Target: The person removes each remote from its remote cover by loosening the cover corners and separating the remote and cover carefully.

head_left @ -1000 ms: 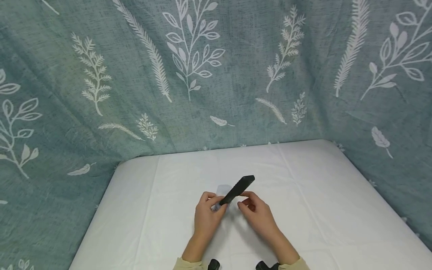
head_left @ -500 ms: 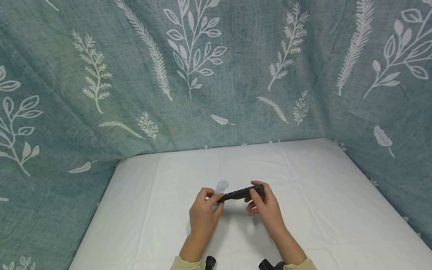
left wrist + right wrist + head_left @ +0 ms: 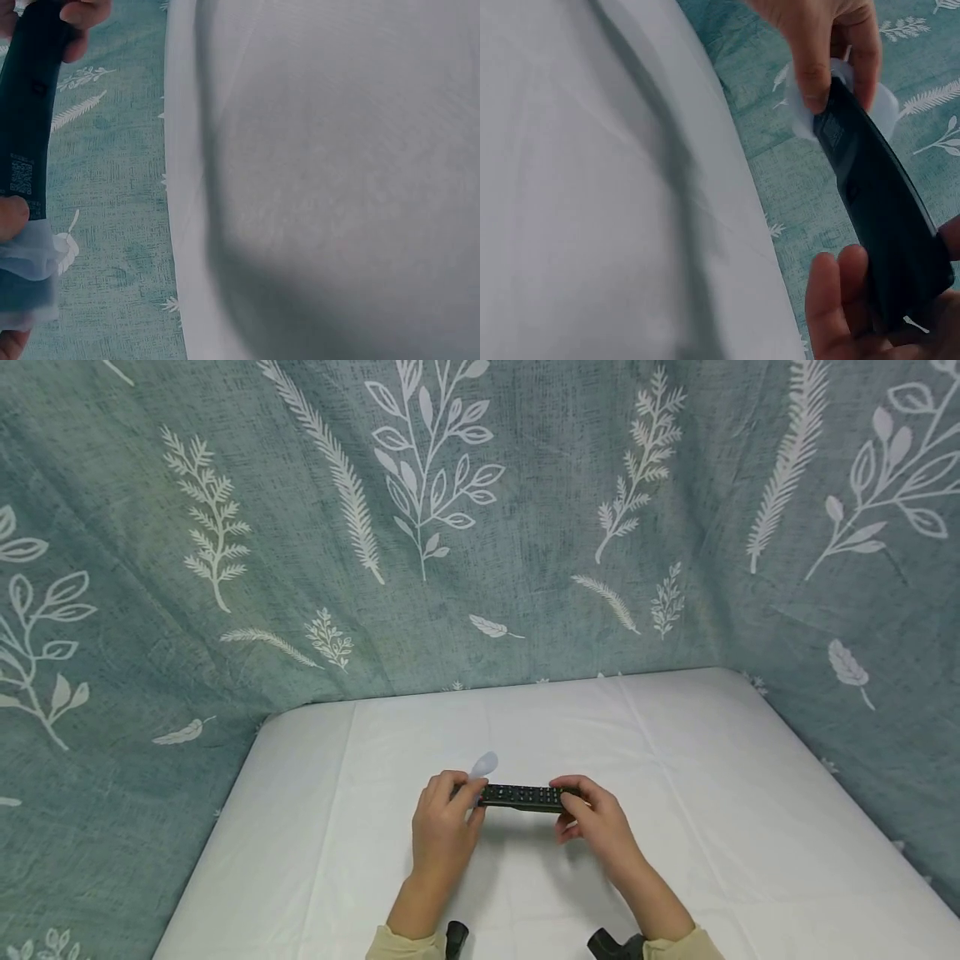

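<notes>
A black remote control (image 3: 521,797) is held level above the white cloth, its buttons toward the head camera. My left hand (image 3: 444,818) pinches its left end, along with a translucent plastic film (image 3: 484,765) that sticks up behind the fingers. At the other end my right hand (image 3: 600,822) grips the remote between thumb and fingers. The left wrist view shows the smooth back of the remote (image 3: 34,105) with a printed code, and the film (image 3: 30,259) bunched around its lower end. From the right wrist, the film (image 3: 885,109) surrounds the end at my left fingers.
A white cloth (image 3: 360,860) covers the table under both hands. Behind and at both sides hangs a green-blue curtain (image 3: 525,527) with white leaf patterns. Dark wrist-worn devices (image 3: 617,945) show near the sleeves.
The remote has turned from a steep slant to level, buttons now showing. My right hand, earlier apart from or barely at it, has taken its right end. My left hand moved slightly left.
</notes>
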Available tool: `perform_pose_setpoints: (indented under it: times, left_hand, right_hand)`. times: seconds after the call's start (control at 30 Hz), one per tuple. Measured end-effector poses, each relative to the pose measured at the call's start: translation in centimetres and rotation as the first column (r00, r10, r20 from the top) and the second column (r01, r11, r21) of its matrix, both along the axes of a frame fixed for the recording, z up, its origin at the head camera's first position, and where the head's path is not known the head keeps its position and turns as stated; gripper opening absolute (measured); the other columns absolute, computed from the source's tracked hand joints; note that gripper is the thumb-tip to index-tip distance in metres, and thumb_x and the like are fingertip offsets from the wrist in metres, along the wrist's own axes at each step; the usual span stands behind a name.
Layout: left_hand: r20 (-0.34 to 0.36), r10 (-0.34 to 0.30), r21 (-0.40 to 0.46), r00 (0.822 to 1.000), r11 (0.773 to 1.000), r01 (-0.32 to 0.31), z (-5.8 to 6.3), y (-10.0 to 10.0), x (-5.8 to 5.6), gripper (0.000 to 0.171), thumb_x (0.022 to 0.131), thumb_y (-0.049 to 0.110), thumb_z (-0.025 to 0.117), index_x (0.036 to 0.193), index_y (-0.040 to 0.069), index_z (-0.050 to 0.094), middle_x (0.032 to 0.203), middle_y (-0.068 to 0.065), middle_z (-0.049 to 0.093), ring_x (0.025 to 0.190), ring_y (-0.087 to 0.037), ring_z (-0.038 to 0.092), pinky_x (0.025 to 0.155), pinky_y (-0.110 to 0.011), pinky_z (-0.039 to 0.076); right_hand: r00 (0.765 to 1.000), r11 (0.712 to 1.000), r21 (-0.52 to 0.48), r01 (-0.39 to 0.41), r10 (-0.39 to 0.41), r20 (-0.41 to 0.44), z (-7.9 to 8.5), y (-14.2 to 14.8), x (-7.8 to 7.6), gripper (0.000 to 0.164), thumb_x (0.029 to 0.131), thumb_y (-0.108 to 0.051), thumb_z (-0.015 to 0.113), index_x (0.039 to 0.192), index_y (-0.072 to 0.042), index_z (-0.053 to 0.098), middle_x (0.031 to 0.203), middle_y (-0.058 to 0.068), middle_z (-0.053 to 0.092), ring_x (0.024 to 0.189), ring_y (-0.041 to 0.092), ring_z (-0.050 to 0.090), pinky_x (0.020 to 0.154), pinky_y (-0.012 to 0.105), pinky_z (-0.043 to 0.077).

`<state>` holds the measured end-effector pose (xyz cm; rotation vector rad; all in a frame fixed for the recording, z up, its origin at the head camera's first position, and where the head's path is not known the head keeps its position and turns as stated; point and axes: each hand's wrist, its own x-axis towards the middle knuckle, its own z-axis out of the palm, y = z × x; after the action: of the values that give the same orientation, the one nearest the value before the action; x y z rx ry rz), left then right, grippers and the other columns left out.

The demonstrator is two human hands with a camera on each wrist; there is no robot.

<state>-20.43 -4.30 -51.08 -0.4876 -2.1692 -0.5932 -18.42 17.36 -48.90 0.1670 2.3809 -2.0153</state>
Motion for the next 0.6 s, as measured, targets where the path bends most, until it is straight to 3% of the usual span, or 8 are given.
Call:
perform_pose_setpoints:
  times: [0.2, 0.33, 0.43, 0.6]
  left_hand:
    - [-0.018, -0.013, -0.022, 1.0, 1.0, 0.013, -0.1, 0.3, 0.3, 0.047, 0.06, 0.0, 0.093, 0.102, 0.013, 0.077, 0.1, -0.002, 0.064, 0.093, -0.018, 0.063, 0.079, -0.031, 0.056]
    - [-0.04, -0.028, -0.054, 0.999, 0.998, 0.026, -0.4, 0.7, 0.5, 0.048, 0.061, 0.002, 0.093, 0.104, 0.012, 0.076, 0.102, -0.002, 0.063, 0.094, -0.018, 0.063, 0.081, -0.03, 0.055]
    - [-0.042, -0.028, -0.055, 0.999, 0.998, 0.026, -0.5, 1.0, 0.6, 0.049, 0.062, 0.001, 0.093, 0.106, 0.011, 0.076, 0.103, -0.003, 0.063, 0.094, -0.018, 0.063, 0.082, -0.031, 0.055]
    - [0.006, -0.033, -0.069, 0.999, 0.997, 0.034, -0.6, 1.0, 0.9, 0.051, 0.065, 0.003, 0.091, 0.113, 0.011, 0.074, 0.106, -0.004, 0.062, 0.097, -0.019, 0.064, 0.085, -0.032, 0.055]
  right_hand:
    - [0.998, 0.967, 0.25, -0.046, 0.055, -0.028, -0.4, 0.4, 0.0, 0.028, 0.097, -0.011, 0.054, 0.12, -0.014, 0.07, 0.117, 0.009, 0.069, 0.081, 0.013, 0.061, 0.069, 0.025, 0.054]
    - [0.99, 0.912, 0.399, -0.097, 0.131, -0.058, -0.8, 0.4, -0.1, 0.023, 0.097, -0.027, 0.063, 0.118, -0.024, 0.072, 0.119, -0.001, 0.068, 0.096, 0.012, 0.06, 0.08, 0.029, 0.051]
    - [0.975, 0.871, 0.475, -0.13, 0.199, -0.098, -1.0, 0.4, -0.2, 0.032, 0.092, -0.039, 0.071, 0.12, -0.025, 0.071, 0.114, -0.004, 0.07, 0.101, 0.012, 0.061, 0.086, 0.033, 0.05]
    - [0.946, 0.802, 0.588, -0.105, 0.263, -0.189, -1.2, 0.5, -0.2, 0.039, 0.086, -0.038, 0.077, 0.12, -0.02, 0.071, 0.107, -0.005, 0.071, 0.095, 0.011, 0.061, 0.083, 0.033, 0.051]
